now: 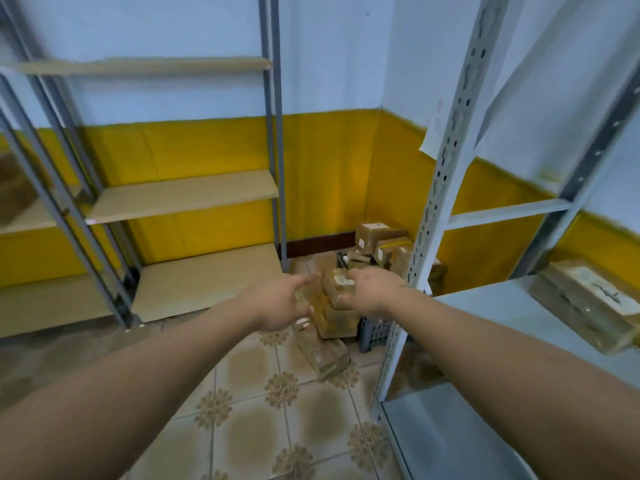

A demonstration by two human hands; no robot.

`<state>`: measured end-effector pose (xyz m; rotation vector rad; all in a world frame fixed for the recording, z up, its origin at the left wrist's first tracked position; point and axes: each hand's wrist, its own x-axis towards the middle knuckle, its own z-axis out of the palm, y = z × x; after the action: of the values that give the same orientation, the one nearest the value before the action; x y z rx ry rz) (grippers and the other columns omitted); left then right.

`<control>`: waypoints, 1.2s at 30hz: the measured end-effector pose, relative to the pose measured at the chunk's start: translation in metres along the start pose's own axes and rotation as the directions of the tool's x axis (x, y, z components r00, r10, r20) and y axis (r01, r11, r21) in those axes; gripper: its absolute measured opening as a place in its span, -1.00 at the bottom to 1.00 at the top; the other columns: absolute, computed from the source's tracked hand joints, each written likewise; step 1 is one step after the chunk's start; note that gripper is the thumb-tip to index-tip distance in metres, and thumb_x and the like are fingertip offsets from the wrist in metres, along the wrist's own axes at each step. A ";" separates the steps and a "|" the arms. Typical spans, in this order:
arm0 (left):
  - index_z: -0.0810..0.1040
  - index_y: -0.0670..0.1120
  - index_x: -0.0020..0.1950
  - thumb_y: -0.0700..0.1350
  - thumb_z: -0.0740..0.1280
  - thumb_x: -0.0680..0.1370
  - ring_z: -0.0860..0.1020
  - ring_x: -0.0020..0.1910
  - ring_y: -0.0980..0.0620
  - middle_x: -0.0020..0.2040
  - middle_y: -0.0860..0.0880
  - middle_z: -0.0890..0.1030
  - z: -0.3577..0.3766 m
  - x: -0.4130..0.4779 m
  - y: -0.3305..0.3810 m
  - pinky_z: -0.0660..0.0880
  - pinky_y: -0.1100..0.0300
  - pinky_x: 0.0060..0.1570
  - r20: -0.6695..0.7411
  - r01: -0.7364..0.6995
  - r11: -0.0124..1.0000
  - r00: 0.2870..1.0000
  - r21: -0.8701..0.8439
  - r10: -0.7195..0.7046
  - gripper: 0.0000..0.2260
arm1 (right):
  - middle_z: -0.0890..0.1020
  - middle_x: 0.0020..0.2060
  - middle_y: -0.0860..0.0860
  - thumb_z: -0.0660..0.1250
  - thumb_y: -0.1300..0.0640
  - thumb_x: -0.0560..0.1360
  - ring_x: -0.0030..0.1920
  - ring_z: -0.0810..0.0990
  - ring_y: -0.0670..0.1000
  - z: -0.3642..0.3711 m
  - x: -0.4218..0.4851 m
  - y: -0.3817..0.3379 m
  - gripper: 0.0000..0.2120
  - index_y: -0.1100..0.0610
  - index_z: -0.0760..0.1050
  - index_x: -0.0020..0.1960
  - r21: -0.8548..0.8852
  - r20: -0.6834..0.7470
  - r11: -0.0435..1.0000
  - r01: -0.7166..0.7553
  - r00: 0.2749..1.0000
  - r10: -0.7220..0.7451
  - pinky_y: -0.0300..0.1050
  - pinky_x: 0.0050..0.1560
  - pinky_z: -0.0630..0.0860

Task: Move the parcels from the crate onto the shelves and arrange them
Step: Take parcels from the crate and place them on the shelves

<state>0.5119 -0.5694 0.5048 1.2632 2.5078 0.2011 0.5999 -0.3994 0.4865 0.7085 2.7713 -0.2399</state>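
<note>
A heap of brown taped parcels (379, 242) fills a grey plastic crate (375, 330) on the floor in the corner. My right hand (372, 289) grips a small brown parcel with a white label (337, 285) above the crate. My left hand (280, 299) reaches in from the left, fingers extended toward the same parcel, just short of it. One parcel (322, 348) lies tilted on the floor tiles in front of the crate. Another parcel (585, 306) lies on the grey metal shelf (485, 306) at the right.
A rack with bare wooden shelves (183, 195) stands at the left against the yellow and white wall. A perforated metal post (436, 202) of the right rack stands just right of the crate. Patterned floor tiles (263, 427) lie below my arms.
</note>
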 end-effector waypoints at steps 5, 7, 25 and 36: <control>0.19 0.04 0.55 0.12 0.27 0.59 0.36 0.42 -0.05 0.51 -0.02 0.32 -0.014 0.060 -0.025 0.36 0.09 0.31 0.061 0.041 0.999 0.997 -0.018 -0.039 -0.43 | 0.35 0.50 0.07 0.20 -0.25 0.58 0.38 0.43 0.13 -0.013 0.068 0.008 -0.35 -0.01 0.19 0.58 0.080 0.042 0.997 -0.001 0.999 -0.002 0.03 0.23 0.46; 0.21 0.04 0.54 0.13 0.28 0.58 0.39 0.39 -0.06 0.48 -0.05 0.36 -0.015 0.085 -0.037 0.39 0.07 0.30 0.091 0.037 0.999 0.995 -0.012 -0.036 -0.43 | 0.31 0.52 0.07 0.20 -0.25 0.59 0.41 0.40 0.13 -0.017 0.092 0.009 -0.34 -0.01 0.15 0.59 0.109 0.057 0.994 -0.006 0.998 0.000 0.03 0.26 0.44; 0.18 0.07 0.55 0.11 0.22 0.62 0.31 0.44 -0.03 0.53 -0.01 0.26 -0.019 0.355 -0.178 0.31 0.11 0.34 0.443 -0.270 0.961 0.869 0.055 0.218 -0.48 | 0.55 0.25 0.12 0.18 -0.15 0.62 0.15 0.56 0.14 -0.004 0.307 0.032 -0.51 0.10 0.34 0.44 0.146 0.256 0.891 -0.429 0.887 0.385 0.05 0.11 0.57; 0.19 0.02 0.55 0.13 0.22 0.62 0.36 0.41 -0.04 0.52 -0.04 0.30 -0.001 0.490 -0.197 0.34 0.13 0.31 0.557 -0.250 0.962 0.817 0.108 0.150 -0.47 | 0.62 0.14 0.14 0.17 0.04 0.66 0.06 0.62 0.10 0.029 0.412 0.083 -0.68 0.18 0.46 0.33 0.167 0.375 0.840 -0.517 0.821 0.431 -0.03 -0.09 0.58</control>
<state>0.0906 -0.2947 0.3431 1.4122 1.9303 -0.3074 0.2988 -0.1503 0.3283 1.2794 2.1793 -0.5654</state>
